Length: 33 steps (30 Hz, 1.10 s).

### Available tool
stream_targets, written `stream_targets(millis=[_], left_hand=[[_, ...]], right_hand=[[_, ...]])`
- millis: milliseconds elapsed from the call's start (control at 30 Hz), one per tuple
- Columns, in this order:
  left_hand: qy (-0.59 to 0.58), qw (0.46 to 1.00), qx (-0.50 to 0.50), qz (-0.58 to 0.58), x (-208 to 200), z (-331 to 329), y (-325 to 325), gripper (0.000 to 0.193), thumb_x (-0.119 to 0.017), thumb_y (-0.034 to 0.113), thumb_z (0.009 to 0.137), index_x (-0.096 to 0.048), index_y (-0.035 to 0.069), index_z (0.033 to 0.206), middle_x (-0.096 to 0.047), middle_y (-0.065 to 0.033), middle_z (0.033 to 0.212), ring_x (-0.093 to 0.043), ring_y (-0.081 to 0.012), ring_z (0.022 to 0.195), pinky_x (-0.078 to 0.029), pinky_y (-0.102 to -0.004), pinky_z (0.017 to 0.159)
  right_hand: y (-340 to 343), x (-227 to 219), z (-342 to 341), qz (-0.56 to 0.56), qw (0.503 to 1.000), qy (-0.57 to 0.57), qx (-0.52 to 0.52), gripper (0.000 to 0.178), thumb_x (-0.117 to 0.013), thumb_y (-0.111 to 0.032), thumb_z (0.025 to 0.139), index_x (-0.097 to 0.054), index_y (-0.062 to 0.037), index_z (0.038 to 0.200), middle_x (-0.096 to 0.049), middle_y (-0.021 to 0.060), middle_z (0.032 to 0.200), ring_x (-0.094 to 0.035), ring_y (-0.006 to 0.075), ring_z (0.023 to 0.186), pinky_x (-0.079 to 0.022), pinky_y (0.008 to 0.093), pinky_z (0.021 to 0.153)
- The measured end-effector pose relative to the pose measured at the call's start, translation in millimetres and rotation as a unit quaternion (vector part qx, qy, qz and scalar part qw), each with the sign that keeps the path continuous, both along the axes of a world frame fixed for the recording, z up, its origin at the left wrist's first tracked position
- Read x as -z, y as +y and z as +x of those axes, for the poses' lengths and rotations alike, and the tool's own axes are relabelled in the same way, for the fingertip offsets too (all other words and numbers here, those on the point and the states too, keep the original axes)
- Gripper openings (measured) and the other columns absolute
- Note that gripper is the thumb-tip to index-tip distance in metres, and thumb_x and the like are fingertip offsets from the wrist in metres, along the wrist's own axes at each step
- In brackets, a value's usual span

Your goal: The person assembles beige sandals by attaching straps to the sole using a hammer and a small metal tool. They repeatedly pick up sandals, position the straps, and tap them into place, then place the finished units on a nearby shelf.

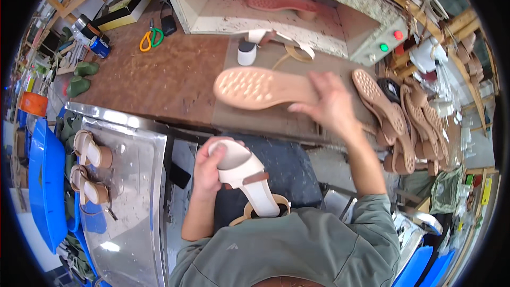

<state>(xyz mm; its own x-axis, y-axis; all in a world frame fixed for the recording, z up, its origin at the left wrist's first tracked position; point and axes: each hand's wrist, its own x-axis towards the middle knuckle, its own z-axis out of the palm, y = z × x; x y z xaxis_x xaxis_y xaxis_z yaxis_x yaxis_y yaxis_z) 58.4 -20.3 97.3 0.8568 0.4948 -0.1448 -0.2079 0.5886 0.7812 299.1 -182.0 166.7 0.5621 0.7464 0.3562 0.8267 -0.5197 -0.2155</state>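
Note:
My left hand (206, 166) grips a white sandal upper (234, 162) by its toe end, thumb over the front edge. The upper has a brown tab, and its strap end hangs down near my shirt. Above the bench, my right hand (330, 101) is closed on the rear part of a tan shoe sole (255, 87). The sole's bumpy, shiny face shows, its toe pointing left; its heel end is hidden by my fingers. Behind it lie a strappy white sandal upper (300, 52) and a white pot with a dark top (246, 54).
An open heating box (204, 18) holds another sole (281, 4); green and red buttons (398, 35) sit at its right. Tan heeled soles (406, 127) pile at the right. Scissors (151, 38) lie back left. Finished sandals (91, 186) rest on a metal table (125, 223).

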Motion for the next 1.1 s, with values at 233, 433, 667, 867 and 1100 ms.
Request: stream_targets(millis=[233, 433, 667, 867, 1100], left_hand=[[-0.015, 0.998, -0.011, 0.054, -46, -17, -27, 0.024, -0.046, 0.016, 0.093, -0.052, -0.002, 0.108, -0.063, -0.0193, 0.098, -0.064, -0.0302, 0.090, -0.053, -0.0400, 0.080], [-0.032, 0.997, -0.022, 0.067, -44, 5, -43, 0.032, -0.048, 0.027, 0.096, -0.057, -0.001, 0.108, -0.063, -0.0068, 0.092, -0.061, -0.0127, 0.084, -0.048, -0.0263, 0.077], [0.361, 0.638, -0.176, 0.658, 32, 72, 29, 0.063, -0.063, 0.049, 0.078, -0.056, -0.008, 0.105, -0.051, -0.0252, 0.103, -0.048, -0.0395, 0.100, -0.040, -0.0451, 0.087], [0.017, 0.933, -0.227, 0.278, 43, 100, 22, 0.039, -0.067, 0.009, 0.081, -0.044, -0.001, 0.111, -0.057, -0.0114, 0.100, -0.057, -0.0165, 0.089, -0.049, -0.0301, 0.079], [-0.050, 0.961, -0.109, 0.248, -20, 62, -25, 0.038, -0.058, -0.002, 0.082, -0.049, -0.001, 0.119, -0.058, -0.0078, 0.105, -0.056, -0.0124, 0.093, -0.047, -0.0267, 0.083]], right_hand=[[-10, 52, -67, 0.099, 0.991, 0.005, -0.088, 0.077, -0.072, -0.051, 0.068, -0.052, 0.0006, 0.121, -0.057, 0.0172, 0.111, -0.055, 0.0289, 0.096, -0.044, 0.0392, 0.089], [-60, 69, -158, 0.241, 0.639, 0.714, -0.157, 0.037, -0.056, -0.018, 0.092, -0.046, 0.0020, 0.121, -0.063, 0.0084, 0.103, -0.063, 0.0154, 0.085, -0.051, 0.0247, 0.073], [-105, 58, -147, 0.333, 0.594, 0.730, -0.063, 0.035, -0.058, -0.018, 0.090, -0.050, 0.0069, 0.112, -0.065, 0.0222, 0.095, -0.067, 0.0302, 0.077, -0.057, 0.0370, 0.066], [-132, 90, -201, 0.281, 0.477, 0.833, -0.008, 0.022, -0.055, -0.007, 0.089, -0.054, 0.0028, 0.109, -0.065, 0.0115, 0.098, -0.066, 0.0257, 0.085, -0.054, 0.0381, 0.076], [-122, 52, -146, 0.310, 0.666, 0.678, -0.025, 0.030, -0.050, -0.005, 0.090, -0.048, 0.0043, 0.119, -0.061, 0.0096, 0.109, -0.059, 0.0158, 0.097, -0.048, 0.0285, 0.083]])
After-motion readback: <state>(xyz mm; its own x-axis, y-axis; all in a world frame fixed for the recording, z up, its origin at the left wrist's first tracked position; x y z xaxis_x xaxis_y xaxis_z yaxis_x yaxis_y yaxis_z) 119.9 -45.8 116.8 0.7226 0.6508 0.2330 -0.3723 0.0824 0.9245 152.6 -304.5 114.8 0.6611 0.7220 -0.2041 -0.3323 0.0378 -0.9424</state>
